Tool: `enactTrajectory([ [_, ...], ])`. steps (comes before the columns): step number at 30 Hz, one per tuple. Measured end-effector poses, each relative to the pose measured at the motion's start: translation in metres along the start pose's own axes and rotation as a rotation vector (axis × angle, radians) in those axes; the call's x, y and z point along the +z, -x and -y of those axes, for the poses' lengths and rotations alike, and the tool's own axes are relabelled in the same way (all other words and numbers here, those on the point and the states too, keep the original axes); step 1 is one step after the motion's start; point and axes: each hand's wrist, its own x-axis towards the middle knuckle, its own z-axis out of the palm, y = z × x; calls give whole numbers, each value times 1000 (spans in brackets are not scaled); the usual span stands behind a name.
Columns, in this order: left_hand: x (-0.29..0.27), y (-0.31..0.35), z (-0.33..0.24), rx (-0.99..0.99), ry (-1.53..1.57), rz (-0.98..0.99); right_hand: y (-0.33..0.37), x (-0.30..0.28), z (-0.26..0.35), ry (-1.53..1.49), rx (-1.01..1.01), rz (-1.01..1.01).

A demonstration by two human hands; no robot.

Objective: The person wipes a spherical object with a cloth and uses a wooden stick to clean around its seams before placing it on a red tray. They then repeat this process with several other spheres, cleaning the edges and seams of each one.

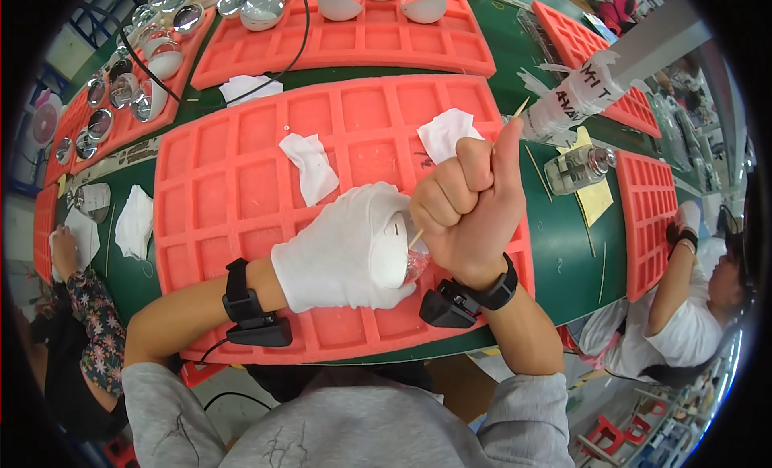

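My left hand (334, 247), in a white glove, is closed around a rounded shell (390, 257) that is white on one side and clear on the other. The glove hides much of it. My bare right hand (466, 207) makes a fist around a thin wooden stick (416, 238), with the thumb stretched upward. One end of the stick comes out below the fist by the shell; whether it touches is unclear. The other, pointed end shows beyond the thumb. Both hands are above a red foam tray (265, 190) with square pockets.
White cloths (310, 169) lie on the tray. Beyond it, another red tray (322, 46) carries similar half-white, half-clear shells (339, 2). A glass jar (575, 170) and loose sticks are on the green table (563, 263), beside a plastic-wrapped post (575, 102). Co-workers sit on both sides.
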Motion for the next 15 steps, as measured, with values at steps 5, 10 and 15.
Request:
enactTrajectory([
  [5,-5,-2,3,41,-80,133,5,4,-6,172,-15,55],
  [10,-7,-8,4,25,-159,219,13,7,-13,430,-40,198],
  [15,-7,-7,-2,87,-201,210,-3,-15,5,-35,98,111],
])
